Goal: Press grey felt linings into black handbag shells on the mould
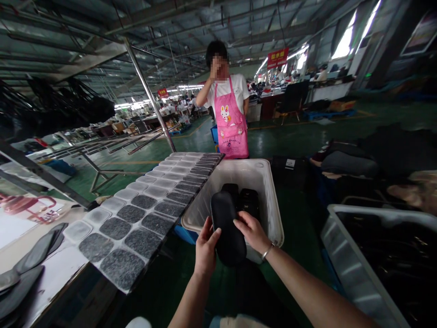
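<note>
Between both hands, above the white bin, is a black oblong piece with rounded ends, perhaps a case; its exact kind does not show. My left hand grips its left edge, thumb on the face. On the opposite edge, the fingers of my right hand press against it; a metal bangle circles that wrist. Inside the bin lie black items, partly hidden behind the held piece. To the left stretches a board bearing rows of rounded white outlines and dark grey speckled patches.
A person in a pink apron stands beyond the bin. Another bin full of black items is at right. Dark flat pieces lie on the left table. A metal rack rises behind the board, with black bags hanging nearby.
</note>
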Demonstrator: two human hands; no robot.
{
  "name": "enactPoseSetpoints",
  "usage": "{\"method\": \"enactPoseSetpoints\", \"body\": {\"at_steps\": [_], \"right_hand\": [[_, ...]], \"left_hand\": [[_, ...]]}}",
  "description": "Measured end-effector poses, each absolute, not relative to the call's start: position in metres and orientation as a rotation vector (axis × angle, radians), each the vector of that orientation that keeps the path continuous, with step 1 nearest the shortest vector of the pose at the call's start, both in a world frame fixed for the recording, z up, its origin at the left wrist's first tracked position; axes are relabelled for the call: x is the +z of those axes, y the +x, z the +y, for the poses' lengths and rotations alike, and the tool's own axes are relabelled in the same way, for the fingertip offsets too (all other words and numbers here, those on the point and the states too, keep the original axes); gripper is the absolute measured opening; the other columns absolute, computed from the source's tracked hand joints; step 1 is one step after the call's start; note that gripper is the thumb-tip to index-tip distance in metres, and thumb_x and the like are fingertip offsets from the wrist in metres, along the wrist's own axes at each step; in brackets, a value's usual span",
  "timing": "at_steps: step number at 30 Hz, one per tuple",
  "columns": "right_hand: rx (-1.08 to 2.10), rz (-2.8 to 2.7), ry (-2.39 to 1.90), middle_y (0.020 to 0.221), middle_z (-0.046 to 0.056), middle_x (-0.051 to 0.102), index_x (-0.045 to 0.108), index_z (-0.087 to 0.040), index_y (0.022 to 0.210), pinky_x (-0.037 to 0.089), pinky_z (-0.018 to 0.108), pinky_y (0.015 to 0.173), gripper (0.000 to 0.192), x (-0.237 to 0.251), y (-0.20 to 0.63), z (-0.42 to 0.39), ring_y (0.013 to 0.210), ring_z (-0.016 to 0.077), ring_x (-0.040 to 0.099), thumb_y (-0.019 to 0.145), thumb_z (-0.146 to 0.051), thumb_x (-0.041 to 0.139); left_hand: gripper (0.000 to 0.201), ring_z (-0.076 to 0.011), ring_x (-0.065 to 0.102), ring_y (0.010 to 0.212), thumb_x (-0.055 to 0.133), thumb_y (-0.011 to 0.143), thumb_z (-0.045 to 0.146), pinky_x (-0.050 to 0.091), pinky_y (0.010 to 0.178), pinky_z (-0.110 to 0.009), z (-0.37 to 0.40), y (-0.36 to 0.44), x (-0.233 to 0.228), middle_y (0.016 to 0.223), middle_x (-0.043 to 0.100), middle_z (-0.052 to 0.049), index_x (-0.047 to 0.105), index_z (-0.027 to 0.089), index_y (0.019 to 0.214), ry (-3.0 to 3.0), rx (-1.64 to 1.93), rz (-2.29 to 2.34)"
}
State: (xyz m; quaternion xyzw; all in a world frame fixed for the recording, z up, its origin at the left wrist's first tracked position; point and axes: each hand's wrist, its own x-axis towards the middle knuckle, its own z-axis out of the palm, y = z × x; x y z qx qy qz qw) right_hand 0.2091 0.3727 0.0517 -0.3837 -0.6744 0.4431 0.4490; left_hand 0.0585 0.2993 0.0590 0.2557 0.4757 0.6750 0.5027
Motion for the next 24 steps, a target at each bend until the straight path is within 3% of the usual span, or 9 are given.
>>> {"method": "enactPoseSetpoints", "body": {"at_steps": [4, 7, 9, 11, 13, 15, 18, 20, 24], "right_hand": [[1.113, -1.704, -0.978, 0.088, 0.004, 0.064, 0.058, -0.019, 0.097, 0.047, 0.03, 0.075, 0.023, 0.047, 0.21, 0.369, 0.081, 0.018, 0.059, 0.087, -0.038, 0.05], [1.153, -1.757, -0.995, 0.095, 0.007, 0.065, 0.056, -0.018, 0.106, 0.048, 0.033, 0.079, 0.031, 0.045, 0.208, 0.358, 0.086, 0.0202, 0.061, 0.083, -0.04, 0.056], [1.161, -1.824, -1.0, 0.117, 0.011, 0.061, 0.047, -0.017, 0.125, 0.047, 0.036, 0.089, 0.064, 0.045, 0.205, 0.347, 0.102, 0.0239, 0.06, 0.07, -0.04, 0.071], [1.14, -1.873, -1.044, 0.136, 0.013, 0.049, 0.025, -0.019, 0.144, 0.043, 0.039, 0.097, 0.107, 0.047, 0.202, 0.337, 0.117, 0.0268, 0.054, 0.054, -0.036, 0.082], [1.119, -1.871, -1.135, 0.137, 0.015, 0.049, 0.008, -0.018, 0.149, 0.043, 0.039, 0.097, 0.128, 0.05, 0.198, 0.333, 0.118, 0.0275, 0.054, 0.048, -0.034, 0.085], [1.101, -1.817, -1.23, 0.125, 0.016, 0.059, 0.012, -0.014, 0.149, 0.047, 0.037, 0.09, 0.121, 0.057, 0.193, 0.338, 0.109, 0.0276, 0.06, 0.053, -0.036, 0.083], [1.024, -1.734, -1.254, 0.105, 0.014, 0.069, 0.052, -0.013, 0.126, 0.048, 0.032, 0.083, 0.068, 0.078, 0.186, 0.362, 0.098, 0.0271, 0.065, 0.069, -0.045, 0.071], [1.038, -1.687, -1.164, 0.095, 0.01, 0.072, 0.066, -0.017, 0.104, 0.048, 0.029, 0.078, 0.046, 0.097, 0.184, 0.381, 0.092, 0.0255, 0.067, 0.077, -0.054, 0.061], [1.147, -1.554, -1.073, 0.081, 0.009, 0.072, 0.071, -0.016, 0.09, 0.047, 0.029, 0.074, 0.066, 0.116, 0.188, 0.403, 0.085, 0.025, 0.066, 0.084, -0.071, 0.035]], "left_hand": [[0.053, -0.0262, 0.065, 0.098, 0.079, 0.063, 0.038, 0.05, 0.088, -0.035, 0.283, 0.063, 0.042, 0.104, 0.071, -0.01, 0.068, 0.014, 0.109, 0.665, 1.573, 1.39], [0.049, -0.0239, 0.066, 0.089, 0.076, 0.065, 0.043, 0.051, 0.081, -0.034, 0.281, 0.063, 0.032, 0.095, 0.072, -0.009, 0.07, 0.013, 0.104, 0.619, 1.601, 1.477], [0.048, -0.0224, 0.066, 0.087, 0.074, 0.067, 0.045, 0.05, 0.079, -0.033, 0.283, 0.06, 0.03, 0.093, 0.071, -0.008, 0.07, 0.013, 0.102, 0.594, 1.625, 1.544], [0.045, -0.022, 0.064, 0.09, 0.074, 0.067, 0.046, 0.048, 0.082, -0.031, 0.286, 0.058, 0.032, 0.091, 0.07, -0.007, 0.071, 0.013, 0.098, 0.6, 1.659, 1.605], [0.043, -0.0226, 0.062, 0.094, 0.076, 0.063, 0.046, 0.046, 0.085, -0.031, 0.291, 0.056, 0.038, 0.089, 0.069, -0.006, 0.073, 0.014, 0.091, 0.638, 1.704, 1.635], [0.043, -0.024, 0.062, 0.093, 0.078, 0.058, 0.047, 0.046, 0.085, -0.032, 0.3, 0.053, 0.045, 0.086, 0.068, -0.006, 0.074, 0.014, 0.085, 0.699, 1.756, 1.624], [0.042, -0.026, 0.063, 0.088, 0.079, 0.053, 0.051, 0.049, 0.083, -0.035, 0.323, 0.044, 0.06, 0.084, 0.069, -0.007, 0.075, 0.016, 0.077, 0.878, 1.804, 1.606], [0.039, -0.0261, 0.065, 0.087, 0.076, 0.056, 0.053, 0.051, 0.081, -0.034, 0.341, 0.038, 0.075, 0.084, 0.07, -0.007, 0.076, 0.019, 0.076, 1.042, 1.827, 1.575], [0.033, -0.0244, 0.066, 0.083, 0.074, 0.062, 0.05, 0.053, 0.073, -0.029, 0.359, 0.032, 0.106, 0.082, 0.071, -0.007, 0.077, 0.021, 0.078, 1.394, 1.836, 1.512]]}}
